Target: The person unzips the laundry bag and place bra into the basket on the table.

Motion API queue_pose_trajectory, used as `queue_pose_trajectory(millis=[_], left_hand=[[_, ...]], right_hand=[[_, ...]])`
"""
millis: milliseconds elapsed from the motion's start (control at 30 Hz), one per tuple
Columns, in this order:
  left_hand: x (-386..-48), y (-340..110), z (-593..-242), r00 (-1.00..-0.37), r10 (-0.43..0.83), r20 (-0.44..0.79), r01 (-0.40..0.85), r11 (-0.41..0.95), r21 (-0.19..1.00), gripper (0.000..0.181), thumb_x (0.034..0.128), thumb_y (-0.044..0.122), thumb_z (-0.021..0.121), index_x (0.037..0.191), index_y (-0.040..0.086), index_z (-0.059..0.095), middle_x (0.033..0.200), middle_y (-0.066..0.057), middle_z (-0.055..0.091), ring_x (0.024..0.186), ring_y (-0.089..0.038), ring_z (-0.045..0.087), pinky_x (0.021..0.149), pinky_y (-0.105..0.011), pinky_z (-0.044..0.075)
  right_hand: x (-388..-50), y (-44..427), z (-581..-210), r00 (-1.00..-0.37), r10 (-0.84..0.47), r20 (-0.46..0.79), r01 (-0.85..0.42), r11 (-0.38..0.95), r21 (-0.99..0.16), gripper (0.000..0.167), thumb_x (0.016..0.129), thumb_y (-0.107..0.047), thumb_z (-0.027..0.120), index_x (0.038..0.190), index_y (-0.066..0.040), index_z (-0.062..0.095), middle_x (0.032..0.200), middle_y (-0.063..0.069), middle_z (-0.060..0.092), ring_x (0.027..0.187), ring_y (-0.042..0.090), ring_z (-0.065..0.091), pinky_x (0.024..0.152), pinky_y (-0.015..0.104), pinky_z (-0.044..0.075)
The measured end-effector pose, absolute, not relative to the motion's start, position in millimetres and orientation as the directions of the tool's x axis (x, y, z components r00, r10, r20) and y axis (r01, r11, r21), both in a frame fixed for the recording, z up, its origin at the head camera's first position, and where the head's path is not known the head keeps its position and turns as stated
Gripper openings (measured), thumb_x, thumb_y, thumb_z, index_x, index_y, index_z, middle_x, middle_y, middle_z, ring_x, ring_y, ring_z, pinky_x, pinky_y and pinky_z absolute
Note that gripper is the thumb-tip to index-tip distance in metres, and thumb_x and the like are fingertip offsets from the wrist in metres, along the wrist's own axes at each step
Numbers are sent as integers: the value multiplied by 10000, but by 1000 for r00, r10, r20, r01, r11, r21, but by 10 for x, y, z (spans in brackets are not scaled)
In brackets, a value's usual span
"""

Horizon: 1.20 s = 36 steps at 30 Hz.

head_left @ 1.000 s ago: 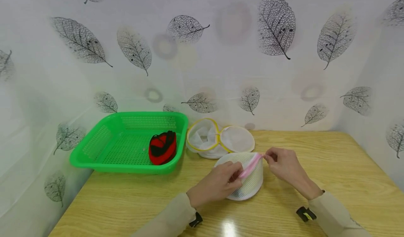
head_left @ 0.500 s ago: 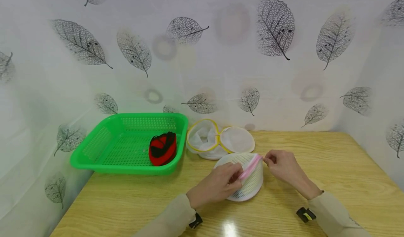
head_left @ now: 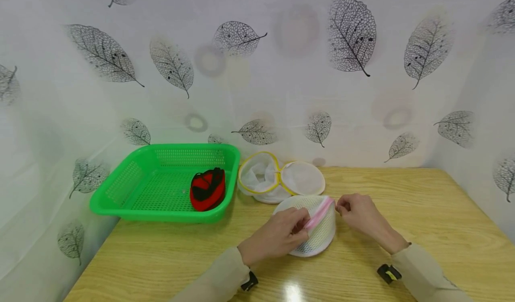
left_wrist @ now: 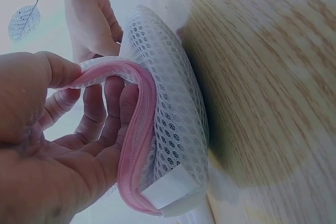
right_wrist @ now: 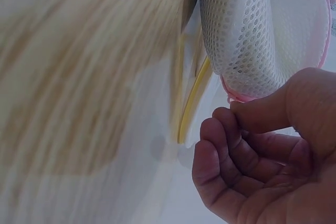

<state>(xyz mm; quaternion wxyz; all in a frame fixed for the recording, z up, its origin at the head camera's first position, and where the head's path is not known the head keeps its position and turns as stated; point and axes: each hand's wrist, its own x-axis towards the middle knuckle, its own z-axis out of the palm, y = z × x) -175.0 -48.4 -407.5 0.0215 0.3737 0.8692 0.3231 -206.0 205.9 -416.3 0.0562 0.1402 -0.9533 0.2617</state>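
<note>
A white mesh laundry bag point(head_left: 318, 237) with a pink zipper point(head_left: 322, 210) stands on the table in front of me. Its zipped edge bows open in the left wrist view, beside a white label point(left_wrist: 170, 186). My left hand point(head_left: 277, 232) pinches this edge between thumb and forefinger, other fingers curled inside the opening. At the zipper's far right end, my right hand point(head_left: 362, 214) pinches a small pink tip with thumb and index finger, as the right wrist view shows. Whether that tip is the zipper pull is too small to tell.
Behind the bag lies another white mesh bag point(head_left: 301, 179) with yellow trim. To the left, a green plastic basket point(head_left: 161, 214) contains a red and black item point(head_left: 208, 190). A leaf-printed curtain point(head_left: 261, 91) borders the wooden table point(head_left: 422, 212).
My right hand has shifted very slightly down and away from the zipper's upper end. The left hand and the mesh bag hold nearly the same position.
</note>
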Motion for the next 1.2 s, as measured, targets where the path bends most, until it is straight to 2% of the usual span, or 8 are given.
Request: queue_pose_trajectory(millis=[600, 700, 867, 1033, 1200], left_hand=[[-1746, -458, -4098, -713, 668, 215, 643, 501, 579, 133, 886, 95, 620, 925, 178, 524, 804, 73, 492, 757, -14, 420, 662, -122, 332], [-1741, -448, -4093, -724, 655, 214, 624, 492, 607, 138, 880, 79, 634, 927, 172, 544, 820, 81, 515, 772, -14, 449, 675, -119, 367], [-1726, -437, -4072, -768, 616, 175, 532, 463, 709, 106, 901, 92, 670, 924, 159, 590, 837, 99, 574, 782, 17, 515, 701, -123, 450], [-1709, -411, -4049, -829, 551, 101, 372, 406, 835, 47, 937, 172, 672, 950, 153, 631, 841, 98, 634, 754, 37, 578, 700, -153, 505], [-1692, -337, -3996, -878, 476, 45, 233, 343, 910, 89, 942, 178, 673, 971, 95, 659, 837, 35, 679, 687, -5, 614, 598, -171, 519]], right_hand=[[-2085, 2069, -4180, -940, -319, 120, -338, 824, -455, 125, 828, 15, 664, 788, -78, 737, 673, -35, 572, 657, 122, 472, 588, 263, 380], [-2084, 2075, -4167, -945, -310, 104, -321, 822, -470, 118, 844, -4, 661, 815, -75, 752, 704, -29, 626, 679, 122, 515, 607, 278, 421], [-2028, 2067, -4123, -958, -237, 162, -287, 818, -499, 92, 903, -65, 676, 890, -72, 767, 780, -6, 711, 724, 121, 589, 649, 305, 479], [-1910, 2016, -4035, -952, -158, 262, -281, 789, -547, 106, 950, -133, 679, 958, -91, 776, 813, -6, 740, 743, 110, 628, 646, 276, 492], [-1820, 1943, -3941, -967, -192, 168, -254, 670, -697, 232, 1024, -281, 625, 914, -134, 765, 784, -25, 721, 725, 79, 647, 625, 239, 520]])
